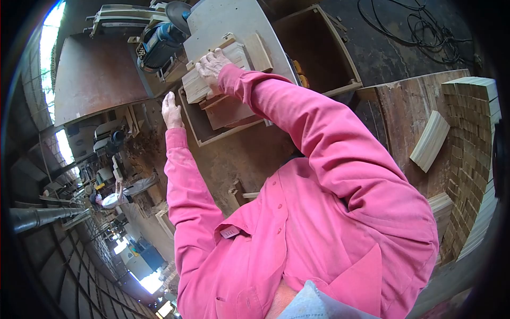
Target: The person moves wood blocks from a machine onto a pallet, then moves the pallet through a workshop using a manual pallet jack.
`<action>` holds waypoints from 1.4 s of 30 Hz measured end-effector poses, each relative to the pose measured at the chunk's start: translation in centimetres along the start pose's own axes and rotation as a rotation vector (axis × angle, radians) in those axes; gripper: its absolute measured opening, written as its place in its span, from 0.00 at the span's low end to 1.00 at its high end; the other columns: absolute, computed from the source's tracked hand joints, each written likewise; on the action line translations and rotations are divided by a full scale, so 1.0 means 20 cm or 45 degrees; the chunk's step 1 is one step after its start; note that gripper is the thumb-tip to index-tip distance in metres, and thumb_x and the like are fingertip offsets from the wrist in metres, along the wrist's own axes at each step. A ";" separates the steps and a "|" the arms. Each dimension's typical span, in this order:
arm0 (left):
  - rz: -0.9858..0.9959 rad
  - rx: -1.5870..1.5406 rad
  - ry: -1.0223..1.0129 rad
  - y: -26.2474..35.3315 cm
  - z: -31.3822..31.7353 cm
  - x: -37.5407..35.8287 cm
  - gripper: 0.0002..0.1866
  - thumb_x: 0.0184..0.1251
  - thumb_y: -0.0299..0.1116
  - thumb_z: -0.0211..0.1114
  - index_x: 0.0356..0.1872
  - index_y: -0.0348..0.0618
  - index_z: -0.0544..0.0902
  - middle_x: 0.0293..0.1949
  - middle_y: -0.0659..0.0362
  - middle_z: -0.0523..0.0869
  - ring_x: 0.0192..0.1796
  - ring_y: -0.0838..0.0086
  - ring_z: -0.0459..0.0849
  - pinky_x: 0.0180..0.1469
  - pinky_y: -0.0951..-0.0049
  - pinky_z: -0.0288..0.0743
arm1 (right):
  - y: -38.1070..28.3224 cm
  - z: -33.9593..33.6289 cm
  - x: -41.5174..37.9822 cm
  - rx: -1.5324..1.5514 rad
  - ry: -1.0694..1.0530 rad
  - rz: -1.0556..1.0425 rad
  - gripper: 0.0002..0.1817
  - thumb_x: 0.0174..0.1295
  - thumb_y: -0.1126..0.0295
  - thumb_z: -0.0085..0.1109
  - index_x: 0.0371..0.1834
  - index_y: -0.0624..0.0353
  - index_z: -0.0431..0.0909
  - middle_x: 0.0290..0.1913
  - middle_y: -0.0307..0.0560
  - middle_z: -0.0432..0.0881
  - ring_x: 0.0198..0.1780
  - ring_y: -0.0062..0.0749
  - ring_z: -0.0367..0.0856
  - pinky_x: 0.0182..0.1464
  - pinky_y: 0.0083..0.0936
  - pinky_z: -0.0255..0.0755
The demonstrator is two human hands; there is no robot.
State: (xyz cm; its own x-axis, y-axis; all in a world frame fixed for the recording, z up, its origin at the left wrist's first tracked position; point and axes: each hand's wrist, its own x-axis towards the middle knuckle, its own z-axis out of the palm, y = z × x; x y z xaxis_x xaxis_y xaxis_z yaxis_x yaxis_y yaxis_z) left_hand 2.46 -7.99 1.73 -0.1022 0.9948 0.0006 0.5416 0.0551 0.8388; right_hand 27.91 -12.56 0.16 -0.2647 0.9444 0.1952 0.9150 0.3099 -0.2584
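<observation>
My right hand [212, 68] rests over a pale wooden block [195, 88], its fingers curled across the top and side. The block lies at the edge of a grey machine table [220, 20]. Beside the hand is another light wood piece [236, 55], with a flat wooden strip [258, 53] to its right. My left hand [171, 110] is held apart from the wood, left of the table, fingers stretched out and nothing visible in them. Pink sleeves cover both arms.
Under the table is an open wooden box frame [340, 64]. A blue motor [166, 41] sits at the table's left. On the right, stacked wood blocks [467, 143] stand by a loose block [430, 141]. Black cable [433, 40] lies coiled on the floor. Another person [112, 200] is farther off.
</observation>
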 end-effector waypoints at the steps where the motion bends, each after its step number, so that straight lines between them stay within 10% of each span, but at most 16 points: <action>1: -0.220 -0.271 -0.023 -0.07 -0.01 -0.01 0.35 0.75 0.53 0.60 0.73 0.39 0.68 0.73 0.47 0.70 0.76 0.58 0.65 0.75 0.52 0.59 | 0.00 0.00 0.00 0.077 -0.001 0.010 0.55 0.44 0.37 0.74 0.70 0.62 0.67 0.66 0.58 0.75 0.71 0.53 0.69 0.68 0.59 0.56; 7: -0.326 -0.391 -0.228 -0.10 0.08 -0.06 0.42 0.76 0.61 0.55 0.80 0.47 0.56 0.81 0.51 0.55 0.83 0.61 0.49 0.78 0.47 0.47 | 0.07 0.03 -0.06 0.027 0.064 -0.091 0.54 0.44 0.34 0.74 0.67 0.62 0.71 0.64 0.57 0.76 0.69 0.51 0.71 0.68 0.48 0.59; 17: -0.260 -0.780 -0.389 -0.05 0.23 -0.14 0.30 0.80 0.53 0.54 0.69 0.37 0.73 0.69 0.57 0.77 0.71 0.72 0.71 0.75 0.71 0.58 | 0.02 0.00 -0.09 -0.028 0.056 -0.115 0.72 0.37 0.21 0.67 0.76 0.68 0.58 0.66 0.63 0.69 0.70 0.54 0.66 0.72 0.51 0.55; 25: -0.158 -0.853 -0.358 0.00 0.17 -0.23 0.33 0.80 0.56 0.53 0.69 0.36 0.73 0.69 0.55 0.76 0.71 0.69 0.70 0.75 0.69 0.58 | -0.09 -0.01 -0.11 -0.369 -0.065 -0.080 0.78 0.31 0.19 0.68 0.77 0.71 0.53 0.73 0.69 0.61 0.77 0.62 0.56 0.78 0.55 0.44; 26: -0.185 -0.860 -0.477 0.03 0.14 -0.26 0.39 0.81 0.56 0.48 0.78 0.33 0.57 0.79 0.53 0.60 0.82 0.68 0.54 0.81 0.67 0.43 | -0.11 0.01 -0.11 -0.353 -0.034 -0.051 0.78 0.33 0.20 0.68 0.77 0.73 0.53 0.73 0.70 0.61 0.77 0.62 0.56 0.78 0.55 0.45; 29: -0.199 -0.820 -0.305 -0.07 0.10 -0.30 0.40 0.80 0.59 0.49 0.79 0.37 0.55 0.80 0.52 0.59 0.82 0.63 0.55 0.81 0.58 0.45 | -0.12 -0.01 -0.13 -0.379 0.012 -0.018 0.72 0.41 0.21 0.65 0.75 0.75 0.55 0.73 0.72 0.62 0.77 0.62 0.56 0.79 0.52 0.45; 33: -0.067 -0.864 0.036 -0.42 -0.03 -0.36 0.38 0.79 0.54 0.54 0.77 0.36 0.59 0.78 0.49 0.61 0.78 0.55 0.63 0.74 0.54 0.66 | -0.11 0.03 -0.13 -0.446 0.101 -0.083 0.69 0.45 0.21 0.62 0.74 0.76 0.59 0.71 0.74 0.64 0.76 0.65 0.60 0.78 0.52 0.49; 42: -0.741 -0.836 0.376 -1.52 -0.51 -1.18 0.38 0.78 0.53 0.58 0.77 0.40 0.60 0.77 0.44 0.59 0.79 0.53 0.59 0.77 0.57 0.60 | -0.03 0.03 0.02 -0.444 0.152 -0.126 0.67 0.47 0.25 0.64 0.73 0.77 0.59 0.71 0.75 0.65 0.75 0.66 0.60 0.78 0.53 0.48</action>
State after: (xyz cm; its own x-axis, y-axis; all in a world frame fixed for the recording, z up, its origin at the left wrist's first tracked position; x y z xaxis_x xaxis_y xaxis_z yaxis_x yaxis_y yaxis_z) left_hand -20.01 -34.07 -18.27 -0.4673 0.7584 -0.4544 -0.2342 0.3895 0.8908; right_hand 27.06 -12.20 -0.24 -0.3385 0.8860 0.3170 0.9409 0.3235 0.1007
